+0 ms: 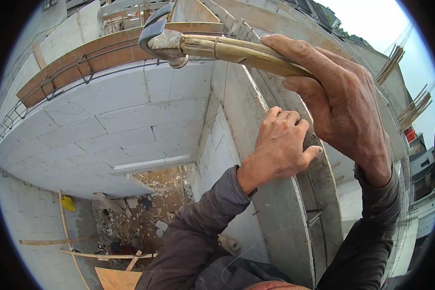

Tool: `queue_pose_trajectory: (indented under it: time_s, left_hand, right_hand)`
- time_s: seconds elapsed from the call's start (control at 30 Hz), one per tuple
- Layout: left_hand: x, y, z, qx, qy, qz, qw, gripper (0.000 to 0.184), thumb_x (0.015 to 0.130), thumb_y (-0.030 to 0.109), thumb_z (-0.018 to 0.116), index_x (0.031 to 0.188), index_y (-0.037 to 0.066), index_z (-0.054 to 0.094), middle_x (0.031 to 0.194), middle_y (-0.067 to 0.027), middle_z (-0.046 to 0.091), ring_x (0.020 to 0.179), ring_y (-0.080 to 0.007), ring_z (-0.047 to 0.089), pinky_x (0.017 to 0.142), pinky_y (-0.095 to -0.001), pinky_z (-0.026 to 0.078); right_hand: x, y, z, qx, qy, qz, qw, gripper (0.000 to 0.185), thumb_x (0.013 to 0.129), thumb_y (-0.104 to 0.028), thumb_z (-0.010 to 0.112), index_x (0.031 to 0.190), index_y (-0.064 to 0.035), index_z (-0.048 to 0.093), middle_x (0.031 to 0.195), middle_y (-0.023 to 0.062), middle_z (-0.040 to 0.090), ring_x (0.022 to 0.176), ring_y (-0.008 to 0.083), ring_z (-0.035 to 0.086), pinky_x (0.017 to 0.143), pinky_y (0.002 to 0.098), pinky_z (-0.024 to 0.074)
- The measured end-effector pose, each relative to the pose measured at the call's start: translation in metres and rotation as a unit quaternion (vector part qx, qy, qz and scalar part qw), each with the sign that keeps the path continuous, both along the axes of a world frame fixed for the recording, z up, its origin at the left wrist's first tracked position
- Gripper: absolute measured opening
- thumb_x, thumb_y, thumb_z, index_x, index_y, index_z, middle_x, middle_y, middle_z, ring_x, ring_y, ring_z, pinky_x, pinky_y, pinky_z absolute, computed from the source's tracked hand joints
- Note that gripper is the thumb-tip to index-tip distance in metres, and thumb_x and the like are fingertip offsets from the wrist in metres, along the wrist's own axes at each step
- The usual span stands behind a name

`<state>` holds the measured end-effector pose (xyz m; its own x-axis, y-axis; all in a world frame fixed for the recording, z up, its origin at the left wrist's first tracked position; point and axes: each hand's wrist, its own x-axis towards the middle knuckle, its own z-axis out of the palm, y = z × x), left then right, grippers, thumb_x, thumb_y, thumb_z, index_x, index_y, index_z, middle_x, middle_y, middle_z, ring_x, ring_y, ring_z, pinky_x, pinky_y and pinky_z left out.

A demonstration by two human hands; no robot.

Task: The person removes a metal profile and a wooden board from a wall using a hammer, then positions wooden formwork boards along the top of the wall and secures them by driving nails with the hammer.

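Note:
My right hand [345, 96] grips the wooden handle of a claw hammer [241, 52], raised at the top of the view. Its worn metal head points left, and a wire band circles the handle. Below it, my left hand [280, 145] lies over the top edge of a grey formwork panel [270, 193], with fingers curled on the edge and thumb to the right. A second grey panel [326, 193] stands parallel on the right, a narrow gap between them. Metal rods [315, 217] cross this gap lower down.
White block walls [125, 111] enclose a deep drop to a rubble-strewn floor [150, 212] at left. Rebar [84, 67] runs along a brown board [111, 53] on the wall top. Wooden poles [67, 227] stand below. Bundled bars [415, 106] rise at right.

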<state>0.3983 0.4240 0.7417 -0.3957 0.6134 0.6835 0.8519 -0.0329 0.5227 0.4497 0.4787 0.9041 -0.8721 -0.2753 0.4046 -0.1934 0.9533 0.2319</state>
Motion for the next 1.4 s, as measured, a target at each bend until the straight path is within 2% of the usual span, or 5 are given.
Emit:
queue_pose_trajectory:
  time_s: [0.13, 0.53, 0.8, 1.07, 1.4]
  left_hand:
    - [-0.007, 0.004, -0.010, 0.131, -0.003, -0.034, 0.991, 0.047, 0.098, 0.049, 0.060, 0.101, 0.005, 0.073, 0.116, -0.0155, 0.070, 0.122, -0.0358, 0.061, 0.107, -0.0491, 0.041]
    - [-0.025, 0.007, -0.045, 0.187, -0.037, -0.137, 0.972, 0.098, 0.103, 0.076, 0.007, 0.106, 0.002, 0.072, 0.117, -0.0152, 0.073, 0.130, -0.0330, 0.058, 0.112, -0.0502, 0.042]
    - [-0.017, 0.002, 0.007, -0.174, 0.202, -0.015, 0.964, 0.114, 0.088, 0.090, -0.004, 0.145, 0.018, 0.063, 0.163, -0.0157, 0.042, 0.159, -0.0358, 0.022, 0.129, -0.0568, 0.006]
    - [-0.021, 0.018, -0.001, -0.115, 0.114, -0.119, 0.980, 0.117, 0.090, 0.090, -0.002, 0.110, 0.003, 0.075, 0.124, -0.0215, 0.068, 0.140, -0.0432, 0.049, 0.117, -0.0590, 0.037]
    - [-0.027, 0.012, -0.001, -0.121, 0.100, -0.134, 0.978, 0.113, 0.091, 0.090, 0.006, 0.118, 0.000, 0.070, 0.135, -0.0229, 0.063, 0.143, -0.0416, 0.045, 0.123, -0.0607, 0.027]
  right_hand:
    - [0.073, 0.040, 0.008, -0.100, 0.119, 0.072, 0.985, 0.043, 0.103, -0.017, 0.061, 0.145, -0.0096, 0.060, 0.130, 0.0165, 0.071, 0.110, 0.0280, 0.073, 0.094, 0.0441, 0.0602]
    - [0.056, 0.184, -0.126, -0.527, 0.205, -0.105, 0.818, 0.035, 0.108, -0.026, 0.052, 0.127, 0.0022, 0.061, 0.072, 0.0074, 0.062, 0.062, 0.0135, 0.061, 0.054, 0.0341, 0.0488]
    - [-0.002, 0.208, -0.226, -0.664, 0.004, -0.156, 0.732, 0.039, 0.102, -0.028, 0.057, 0.125, 0.0038, 0.063, 0.074, 0.0082, 0.062, 0.059, 0.0193, 0.059, 0.053, 0.0410, 0.0481]
    - [-0.010, 0.175, -0.267, -0.725, -0.104, -0.117, 0.671, 0.030, 0.098, -0.022, 0.059, 0.109, 0.0049, 0.064, 0.068, 0.0094, 0.059, 0.053, 0.0189, 0.055, 0.050, 0.0418, 0.0451]
    - [0.022, 0.191, -0.269, -0.750, -0.102, -0.162, 0.633, 0.029, 0.106, -0.024, 0.055, 0.109, 0.0034, 0.064, 0.066, 0.0026, 0.052, 0.051, 0.0142, 0.050, 0.042, 0.0329, 0.0391]
